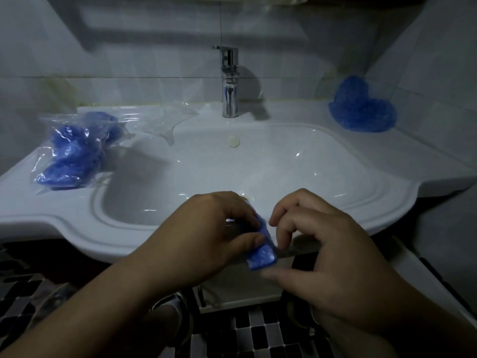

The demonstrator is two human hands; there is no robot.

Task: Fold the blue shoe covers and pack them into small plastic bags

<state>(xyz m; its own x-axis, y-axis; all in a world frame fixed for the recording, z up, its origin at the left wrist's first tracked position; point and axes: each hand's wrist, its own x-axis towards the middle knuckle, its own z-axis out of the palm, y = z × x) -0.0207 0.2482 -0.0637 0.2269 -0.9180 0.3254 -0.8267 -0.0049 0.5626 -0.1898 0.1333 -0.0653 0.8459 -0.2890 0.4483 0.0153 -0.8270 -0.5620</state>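
shoe cover: one blue shoe cover (261, 256), already down to a small flat strip, held in the air over the front rim of the sink (387, 182), between both hands
left hand: left hand (206, 228) pinches the upper part of the strip, thumb on the near side, fingers (245, 211) curled over the far side
right hand: right hand (325, 244) has curled fingers on the strip's right edge and the thumb under its lower end; reads as a light pinch
handling: thin crinkly film, very light, soft, probably springs open if let go; slippery, so keep it pinched
where to hold: across the folded layers near the ends, not by one loose layer
packed: filled plastic bags (74, 151) with blue covers inside lie on the left sink ledge
empty bags: clear empty bags (167, 122) lie left of the faucet (229, 81), well away from the hands
loose pile: unfolded covers (361, 107) are heaped on the right rear ledge against the wall
hard to see: dim light; top of the strip hidden under the left fingers; number of folds unclear; empty bag count and openings unreadable; how many covers per filled bag cannot tell
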